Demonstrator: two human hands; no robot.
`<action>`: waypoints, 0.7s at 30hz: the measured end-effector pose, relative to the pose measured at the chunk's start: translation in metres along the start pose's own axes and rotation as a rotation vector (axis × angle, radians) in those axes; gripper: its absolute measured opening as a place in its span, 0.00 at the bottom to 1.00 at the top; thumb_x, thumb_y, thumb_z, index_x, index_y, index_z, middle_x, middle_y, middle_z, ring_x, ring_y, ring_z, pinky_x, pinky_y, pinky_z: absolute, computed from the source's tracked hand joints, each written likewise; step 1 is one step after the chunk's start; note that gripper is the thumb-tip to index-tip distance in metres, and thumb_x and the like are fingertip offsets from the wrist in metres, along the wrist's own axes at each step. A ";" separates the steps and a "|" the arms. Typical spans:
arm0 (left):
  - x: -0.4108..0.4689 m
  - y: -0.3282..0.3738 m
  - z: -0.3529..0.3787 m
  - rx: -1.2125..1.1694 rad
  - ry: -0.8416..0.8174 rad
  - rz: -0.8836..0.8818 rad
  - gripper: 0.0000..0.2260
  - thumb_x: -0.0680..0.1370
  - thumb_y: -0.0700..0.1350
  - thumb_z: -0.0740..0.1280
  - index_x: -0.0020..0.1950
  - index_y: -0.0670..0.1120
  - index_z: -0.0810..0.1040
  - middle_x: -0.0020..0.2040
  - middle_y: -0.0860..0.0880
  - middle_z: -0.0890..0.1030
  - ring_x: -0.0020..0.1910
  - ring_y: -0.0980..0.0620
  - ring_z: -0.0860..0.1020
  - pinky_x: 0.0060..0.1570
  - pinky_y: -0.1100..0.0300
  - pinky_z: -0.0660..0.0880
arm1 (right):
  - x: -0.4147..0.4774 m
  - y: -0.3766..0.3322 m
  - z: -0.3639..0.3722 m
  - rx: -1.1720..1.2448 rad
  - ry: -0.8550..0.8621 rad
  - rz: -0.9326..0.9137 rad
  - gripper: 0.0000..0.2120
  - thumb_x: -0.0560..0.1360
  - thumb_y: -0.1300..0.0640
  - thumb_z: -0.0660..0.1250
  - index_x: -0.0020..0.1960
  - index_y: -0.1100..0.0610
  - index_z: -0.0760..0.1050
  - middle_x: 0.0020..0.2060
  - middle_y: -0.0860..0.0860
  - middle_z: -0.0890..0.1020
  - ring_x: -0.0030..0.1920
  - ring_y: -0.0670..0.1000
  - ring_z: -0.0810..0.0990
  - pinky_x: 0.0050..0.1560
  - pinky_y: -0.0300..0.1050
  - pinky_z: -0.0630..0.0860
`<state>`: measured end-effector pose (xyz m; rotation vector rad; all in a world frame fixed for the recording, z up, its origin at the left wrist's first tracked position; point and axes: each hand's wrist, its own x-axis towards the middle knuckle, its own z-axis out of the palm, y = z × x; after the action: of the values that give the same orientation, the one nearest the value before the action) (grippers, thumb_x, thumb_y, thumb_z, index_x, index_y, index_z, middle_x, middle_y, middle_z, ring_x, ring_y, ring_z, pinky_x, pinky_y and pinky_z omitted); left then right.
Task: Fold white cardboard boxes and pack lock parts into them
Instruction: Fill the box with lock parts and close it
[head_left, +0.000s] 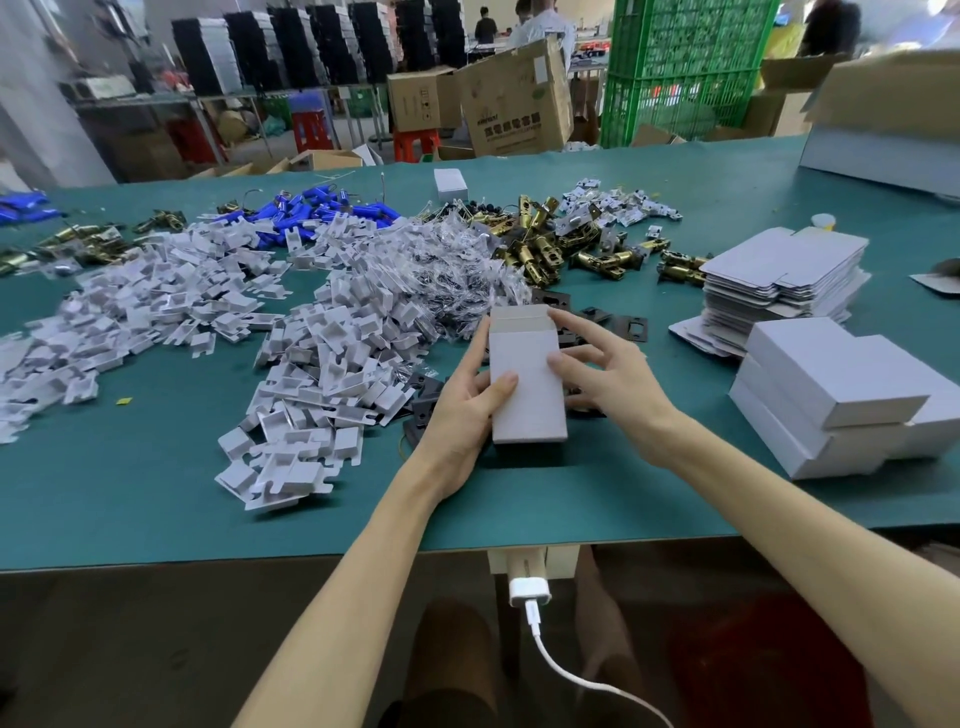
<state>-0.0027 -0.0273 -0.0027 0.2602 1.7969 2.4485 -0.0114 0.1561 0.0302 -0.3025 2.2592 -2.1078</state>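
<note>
White card is everywhere on this bench, but only one white cardboard box (527, 384) is in hand, held just above the green mat (156, 519) near the middle of the table. Its far flap stands open. The left hand (460, 402) grips it from the side, thumb laid across the face and fingers curled underneath. The right hand (608, 371) is spread and holds nothing: its forefinger touches the flap edge and its thumb presses the face.

One stack of flat box blanks (779, 280) sits to the right, and nearer lies a pile of folded boxes (831, 395), at least three. One small box (451, 184) stands alone by the far edge. The white card inserts (311, 364), brass latch bolts (550, 244), blue parts (311, 213) and black plates (623, 325) lie in heaps too many to count.

Bare mat runs along the near edge, between the inserts and the folded boxes.
</note>
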 end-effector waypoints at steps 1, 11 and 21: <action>0.000 0.000 0.000 -0.003 0.012 0.004 0.30 0.84 0.38 0.65 0.83 0.57 0.61 0.67 0.45 0.82 0.62 0.44 0.82 0.59 0.47 0.81 | -0.001 0.001 0.001 0.027 0.012 -0.004 0.22 0.81 0.60 0.69 0.73 0.46 0.74 0.48 0.51 0.84 0.45 0.44 0.84 0.40 0.39 0.81; -0.002 -0.001 -0.001 0.031 0.104 -0.007 0.06 0.84 0.45 0.68 0.60 0.50 0.77 0.53 0.47 0.86 0.50 0.45 0.84 0.51 0.43 0.82 | -0.011 0.008 0.007 0.188 -0.036 0.017 0.14 0.80 0.61 0.69 0.59 0.44 0.83 0.48 0.54 0.82 0.52 0.50 0.83 0.43 0.43 0.80; -0.004 0.001 0.000 0.063 0.082 0.013 0.12 0.83 0.47 0.68 0.67 0.50 0.79 0.58 0.46 0.85 0.53 0.45 0.84 0.51 0.43 0.84 | -0.020 0.010 0.014 -0.029 0.094 -0.148 0.13 0.81 0.57 0.69 0.64 0.47 0.74 0.54 0.56 0.82 0.47 0.51 0.84 0.41 0.41 0.81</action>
<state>0.0016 -0.0285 -0.0025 0.1795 1.9137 2.4480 0.0093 0.1458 0.0173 -0.3915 2.3911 -2.2051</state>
